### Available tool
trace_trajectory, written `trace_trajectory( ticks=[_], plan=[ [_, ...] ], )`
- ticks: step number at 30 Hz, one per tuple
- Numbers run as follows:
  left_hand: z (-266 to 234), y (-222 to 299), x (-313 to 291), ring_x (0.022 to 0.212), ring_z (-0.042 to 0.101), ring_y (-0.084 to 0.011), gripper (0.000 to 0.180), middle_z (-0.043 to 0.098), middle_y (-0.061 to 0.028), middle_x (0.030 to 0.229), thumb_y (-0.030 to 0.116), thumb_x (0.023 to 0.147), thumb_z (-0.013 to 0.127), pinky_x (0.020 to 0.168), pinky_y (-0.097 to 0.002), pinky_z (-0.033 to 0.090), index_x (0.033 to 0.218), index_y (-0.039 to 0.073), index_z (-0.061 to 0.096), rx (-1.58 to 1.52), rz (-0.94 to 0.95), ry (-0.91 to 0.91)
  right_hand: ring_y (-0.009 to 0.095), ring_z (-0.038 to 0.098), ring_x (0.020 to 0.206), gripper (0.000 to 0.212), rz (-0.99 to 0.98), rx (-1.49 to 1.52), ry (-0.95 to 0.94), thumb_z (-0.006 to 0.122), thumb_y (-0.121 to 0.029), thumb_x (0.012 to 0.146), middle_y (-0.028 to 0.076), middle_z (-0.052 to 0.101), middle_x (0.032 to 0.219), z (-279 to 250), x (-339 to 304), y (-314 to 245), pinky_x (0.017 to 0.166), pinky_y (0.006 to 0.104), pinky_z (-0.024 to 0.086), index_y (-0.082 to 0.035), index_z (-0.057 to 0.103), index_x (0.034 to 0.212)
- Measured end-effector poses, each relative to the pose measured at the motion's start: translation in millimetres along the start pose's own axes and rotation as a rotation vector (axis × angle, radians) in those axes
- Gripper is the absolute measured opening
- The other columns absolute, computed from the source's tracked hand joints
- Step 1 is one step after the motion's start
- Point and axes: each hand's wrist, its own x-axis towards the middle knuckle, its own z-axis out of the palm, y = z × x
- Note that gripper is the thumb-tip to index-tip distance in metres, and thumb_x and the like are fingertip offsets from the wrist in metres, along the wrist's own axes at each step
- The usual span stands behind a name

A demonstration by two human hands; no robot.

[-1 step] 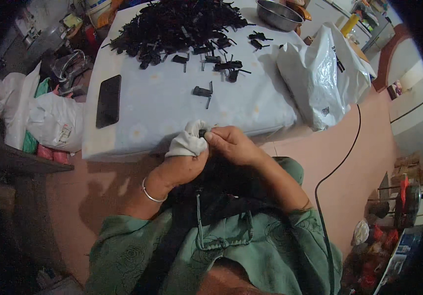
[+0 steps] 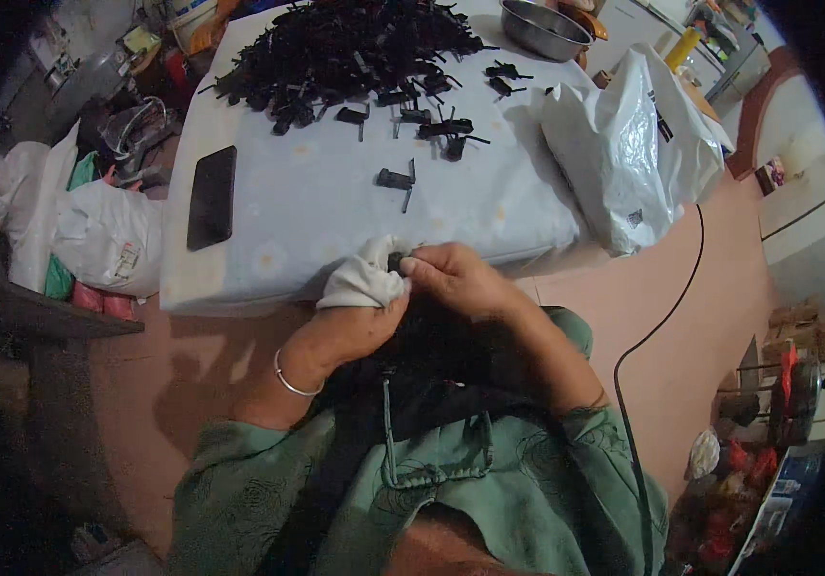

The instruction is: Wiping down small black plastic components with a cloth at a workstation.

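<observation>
One small black part (image 2: 396, 261) is located at the near edge of the table (image 2: 316, 221), between the two hands. The right hand (image 2: 460, 280) has thumb and forefinger closed on it in a pinch; the remaining fingers are curled. The left hand (image 2: 359, 326) meets it from the other side, its fingers largely covered by a bunched white cloth (image 2: 362, 276); their grip cannot be determined. On the table, a single black piece (image 2: 395, 180) lies apart, nearer than the large black pile (image 2: 335, 62). A dark flat slab (image 2: 212, 197) lies at left, a white plastic bag (image 2: 614, 154) at right.
</observation>
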Motion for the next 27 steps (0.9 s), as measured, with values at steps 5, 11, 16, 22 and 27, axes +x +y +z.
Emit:
trace_trajectory(
  ticks=[5, 11, 16, 22, 27],
  plan=[
    [-1.6, -30.3, 4.5, 0.075, 0.057, -0.0289, 0.02, 0.057, -0.018, 0.085, 0.011, 0.078, 0.056, 0.069, -0.0319, 0.045, 0.093, -0.002, 0.056, 0.001, 0.116, 0.151, 0.027, 0.056, 0.061, 0.027, -0.075, -0.63, 0.376, 0.055, -0.026, 0.082, 0.014, 0.056, 0.063, -24.9, 46.1, 10.5, 0.056, 0.0359, 0.043, 0.0, 0.052, 0.076],
    [5.6, -44.2, 6.3, 0.069, 0.056, -0.0191, 0.027, 0.059, -0.0101, 0.08, 0.018, 0.084, 0.053, 0.066, -0.0293, 0.045, 0.104, 0.0, 0.051, -0.32, -0.231, 0.258, 0.033, 0.056, 0.066, 0.027, 0.0, -0.867, 0.343, 0.061, -0.026, 0.075, 0.019, 0.057, 0.069, -24.5, 79.4, 16.5, 0.059, 0.0366, 0.045, -0.001, 0.052, 0.08],
    [2.3, -40.6, 9.7, 0.086, 0.052, -0.0129, 0.034, 0.054, -0.0078, 0.099, 0.016, 0.086, 0.051, 0.071, -0.0245, 0.045, 0.115, 0.0, 0.042, -0.33, -0.225, 0.221, 0.017, 0.05, 0.06, 0.019, -0.043, -0.27, 0.139, 0.058, -0.019, 0.079, 0.013, 0.052, 0.063, -13.4, 49.0, 16.2, 0.055, 0.0288, 0.042, -0.001, 0.051, 0.079],
    [6.1, -30.5, 10.3, 0.083, 0.053, -0.012, 0.025, 0.056, -0.0064, 0.093, 0.012, 0.086, 0.051, 0.071, -0.0249, 0.045, 0.108, 0.0, 0.049, -0.331, -0.186, 0.2, 0.01, 0.047, 0.059, 0.016, -0.22, -0.09, 0.1, 0.059, -0.015, 0.081, 0.008, 0.051, 0.065, -2.4, 8.3, -7.4, 0.053, 0.0266, 0.041, 0.0, 0.053, 0.08],
    [11.7, -26.9, 6.3, 0.08, 0.053, -0.0113, 0.022, 0.057, -0.0033, 0.09, 0.011, 0.086, 0.051, 0.07, -0.0244, 0.046, 0.104, 0.0, 0.051, -0.411, -0.105, 0.252, 0.016, 0.051, 0.057, 0.019, -0.511, -0.371, 0.237, 0.065, -0.015, 0.076, 0.012, 0.055, 0.066, 10.5, 2.0, -15.9, 0.051, 0.0286, 0.04, 0.0, 0.053, 0.077]
  ],
)
